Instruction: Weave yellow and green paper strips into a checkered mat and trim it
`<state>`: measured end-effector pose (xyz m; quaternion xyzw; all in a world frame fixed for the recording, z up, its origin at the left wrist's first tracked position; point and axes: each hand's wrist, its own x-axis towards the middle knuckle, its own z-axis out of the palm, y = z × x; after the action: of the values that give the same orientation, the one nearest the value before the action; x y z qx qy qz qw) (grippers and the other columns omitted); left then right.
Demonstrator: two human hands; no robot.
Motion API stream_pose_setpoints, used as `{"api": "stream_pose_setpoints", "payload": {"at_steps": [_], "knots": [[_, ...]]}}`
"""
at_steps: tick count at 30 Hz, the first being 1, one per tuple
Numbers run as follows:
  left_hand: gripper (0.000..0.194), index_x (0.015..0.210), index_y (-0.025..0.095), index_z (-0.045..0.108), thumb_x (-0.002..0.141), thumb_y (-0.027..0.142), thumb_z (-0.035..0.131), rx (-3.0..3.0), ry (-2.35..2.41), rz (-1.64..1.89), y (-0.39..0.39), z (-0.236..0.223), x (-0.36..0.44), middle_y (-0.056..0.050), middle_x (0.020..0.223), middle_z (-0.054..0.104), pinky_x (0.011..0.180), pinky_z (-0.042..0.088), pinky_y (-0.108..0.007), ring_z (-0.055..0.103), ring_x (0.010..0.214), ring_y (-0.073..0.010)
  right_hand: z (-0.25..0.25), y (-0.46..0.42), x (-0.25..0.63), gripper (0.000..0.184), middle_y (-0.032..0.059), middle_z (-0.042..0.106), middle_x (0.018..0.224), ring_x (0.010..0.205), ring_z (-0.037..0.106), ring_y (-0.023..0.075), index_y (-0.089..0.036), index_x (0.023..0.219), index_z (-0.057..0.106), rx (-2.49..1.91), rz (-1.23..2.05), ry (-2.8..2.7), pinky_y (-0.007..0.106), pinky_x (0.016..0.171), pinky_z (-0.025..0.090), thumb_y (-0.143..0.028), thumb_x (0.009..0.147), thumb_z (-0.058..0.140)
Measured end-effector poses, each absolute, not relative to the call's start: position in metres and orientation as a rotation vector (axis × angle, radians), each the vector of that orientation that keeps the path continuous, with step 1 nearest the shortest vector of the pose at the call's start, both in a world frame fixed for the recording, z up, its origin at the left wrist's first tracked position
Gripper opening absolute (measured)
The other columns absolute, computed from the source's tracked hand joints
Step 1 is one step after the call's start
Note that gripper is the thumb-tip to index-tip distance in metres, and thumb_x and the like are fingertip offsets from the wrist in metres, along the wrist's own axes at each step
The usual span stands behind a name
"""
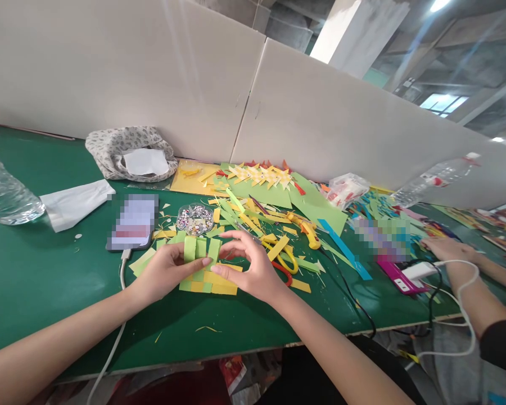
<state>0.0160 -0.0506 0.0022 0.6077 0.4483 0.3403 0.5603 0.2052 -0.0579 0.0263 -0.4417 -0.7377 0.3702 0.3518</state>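
A small woven piece of green and yellow paper strips (200, 286) is held just over the table's near side. My left hand (162, 273) grips it from the left, thumb in front and fingers behind, with green strips folded up above the thumb. On the other side, my right hand (257, 273) has its fingers curled by a raised green strip and its thumb on the yellow ends. Right behind the hands lie a clear case of small beads or gems (195, 218), yellow-handled scissors (289, 261) and loose paper strips. A yellow glue gun (306, 229) lies farther right.
On the green table (46, 292) a phone (132, 222) charges by a white cable. Water bottles (8, 191) stand or lean at both sides. A finished-looking woven paper strip (261, 175) lies by the partition (130, 73). A co-worker's hand (451, 250) is near a pink power strip (398, 275).
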Motion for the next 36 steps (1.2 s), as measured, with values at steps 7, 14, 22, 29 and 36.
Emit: {"api": "stream_pose_setpoints", "payload": {"at_steps": [7,14,22,29,36], "knots": [[0.047,0.103,0.017,0.059,0.064,0.042,0.071,1.214,1.113,0.791,-0.0491,0.0066,0.0183,-0.006,0.095,0.069,0.079,0.049,-0.029,0.062,0.094,-0.023,0.025,-0.0516,0.2067,0.034,-0.0005,0.062,0.073,0.072,0.063,0.0159,-0.023,0.101,0.049,-1.208,0.963,-1.736,0.032,0.072,0.052,-0.032,0.073,0.065],[0.03,0.08,0.017,0.06,0.063,0.039,0.071,1.25,1.053,0.791,-0.0476,0.0016,0.0182,-0.002,0.082,0.069,0.073,0.049,-0.027,0.063,0.081,-0.0191,0.0231,-0.051,0.2101,0.04,-0.0002,0.063,0.078,0.072,0.061,0.0153,-0.024,0.106,0.046,-1.241,0.992,-1.746,0.031,0.07,0.051,-0.03,0.071,0.066],[0.025,0.082,0.018,0.059,0.067,0.036,0.068,1.293,0.974,0.776,-0.0496,-0.0015,0.0187,0.0,0.081,0.066,0.071,0.048,-0.025,0.062,0.075,-0.0153,0.0188,-0.0499,0.2072,0.036,0.0013,0.064,0.076,0.074,0.064,0.0178,-0.023,0.102,0.047,-1.254,1.016,-1.702,0.033,0.069,0.052,-0.032,0.072,0.066],[0.031,0.078,0.018,0.061,0.062,0.043,0.069,1.376,1.071,0.795,-0.0513,0.0024,0.0199,0.0,0.071,0.064,0.063,0.05,-0.027,0.062,0.071,-0.0186,0.0223,-0.0548,0.2023,0.034,0.0001,0.065,0.077,0.073,0.064,0.0167,-0.024,0.1,0.047,-1.214,1.009,-1.714,0.033,0.071,0.052,-0.029,0.071,0.066],[0.029,0.082,0.018,0.062,0.063,0.039,0.069,1.344,1.043,0.805,-0.0488,-0.0018,0.0182,-0.001,0.075,0.065,0.066,0.051,-0.029,0.063,0.074,-0.0195,0.0256,-0.0511,0.2094,0.042,-0.002,0.062,0.073,0.073,0.063,0.0162,-0.024,0.104,0.047,-1.251,1.015,-1.732,0.033,0.073,0.052,-0.031,0.069,0.068]]}}
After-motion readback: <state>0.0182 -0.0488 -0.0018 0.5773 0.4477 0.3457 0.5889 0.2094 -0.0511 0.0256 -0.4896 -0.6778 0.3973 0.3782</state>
